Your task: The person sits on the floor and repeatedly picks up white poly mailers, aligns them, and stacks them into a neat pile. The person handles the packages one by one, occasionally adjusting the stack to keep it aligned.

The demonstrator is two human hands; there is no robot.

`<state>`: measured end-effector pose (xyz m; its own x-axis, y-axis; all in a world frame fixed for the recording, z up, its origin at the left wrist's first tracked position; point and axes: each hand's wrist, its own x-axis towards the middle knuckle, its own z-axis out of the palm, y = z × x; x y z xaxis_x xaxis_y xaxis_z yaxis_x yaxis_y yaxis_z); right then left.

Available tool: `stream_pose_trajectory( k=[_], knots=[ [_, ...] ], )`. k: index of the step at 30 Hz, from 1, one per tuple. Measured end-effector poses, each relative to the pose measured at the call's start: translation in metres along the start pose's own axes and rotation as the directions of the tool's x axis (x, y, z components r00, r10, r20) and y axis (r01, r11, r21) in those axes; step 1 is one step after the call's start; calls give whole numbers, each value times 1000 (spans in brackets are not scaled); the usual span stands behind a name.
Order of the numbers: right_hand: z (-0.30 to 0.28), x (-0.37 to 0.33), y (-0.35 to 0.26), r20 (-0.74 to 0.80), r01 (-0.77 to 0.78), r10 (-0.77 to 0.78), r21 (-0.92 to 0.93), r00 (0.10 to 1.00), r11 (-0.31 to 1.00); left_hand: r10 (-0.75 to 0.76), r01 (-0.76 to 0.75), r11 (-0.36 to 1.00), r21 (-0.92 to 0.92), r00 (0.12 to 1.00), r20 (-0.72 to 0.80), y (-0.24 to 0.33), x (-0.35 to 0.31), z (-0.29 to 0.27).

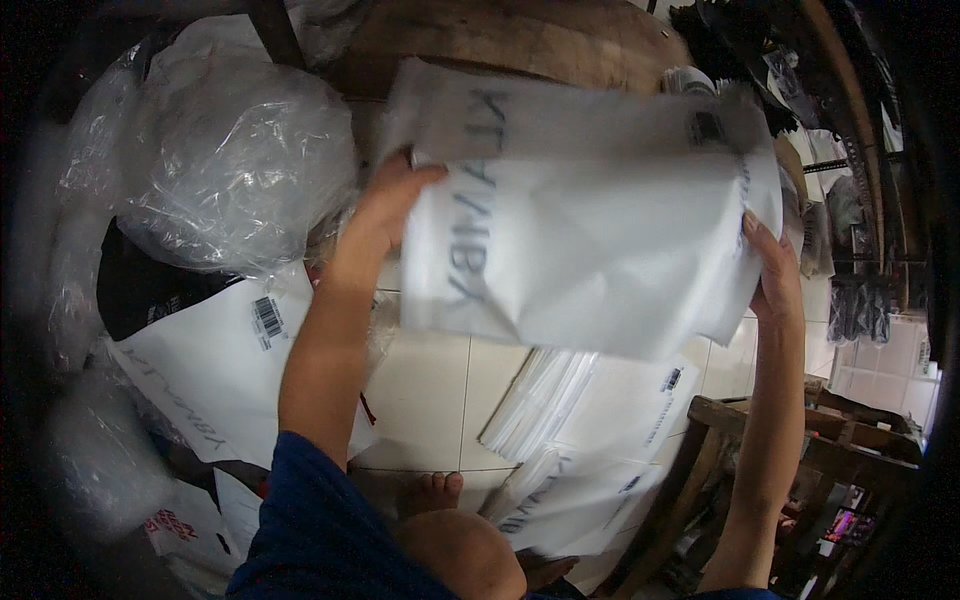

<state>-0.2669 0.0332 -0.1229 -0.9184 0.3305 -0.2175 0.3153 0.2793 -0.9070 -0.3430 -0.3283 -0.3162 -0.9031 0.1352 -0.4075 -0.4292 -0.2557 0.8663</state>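
Stretched between my two hands is a stack of white plastic mailer bags point(600, 230), with dark lettering at one end and a barcode at the other. My left hand point(392, 197) grips its left edge, thumb on top. On the right edge my right hand point(775, 262) pinches the bags, which bow and curl there. The sheets are a little blurred; how many there are I cannot tell. Beneath, piles of similar white mailer bags point(620, 420) lie on the tiled floor by my bare foot point(440, 492).
Big bundles of clear plastic wrap point(240, 150) stand at the left, above another white bag point(215, 370) with a barcode. Across the back runs a wooden surface point(520, 40). A wooden rack point(720, 430) stands close to my right forearm, and dark shelving point(870, 150) lines the far right.
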Motion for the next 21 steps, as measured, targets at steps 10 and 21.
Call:
stream_pose_trajectory(
  k=[10, 21],
  knots=[
    [52, 143, 163, 315, -77, 113, -126, 942, 989, 519, 134, 143, 981, 834, -189, -14, 118, -34],
    [96, 150, 211, 81, -88, 137, -439, 987, 894, 567, 9, 320, 948, 799, -199, -39, 139, -52]
  ],
)
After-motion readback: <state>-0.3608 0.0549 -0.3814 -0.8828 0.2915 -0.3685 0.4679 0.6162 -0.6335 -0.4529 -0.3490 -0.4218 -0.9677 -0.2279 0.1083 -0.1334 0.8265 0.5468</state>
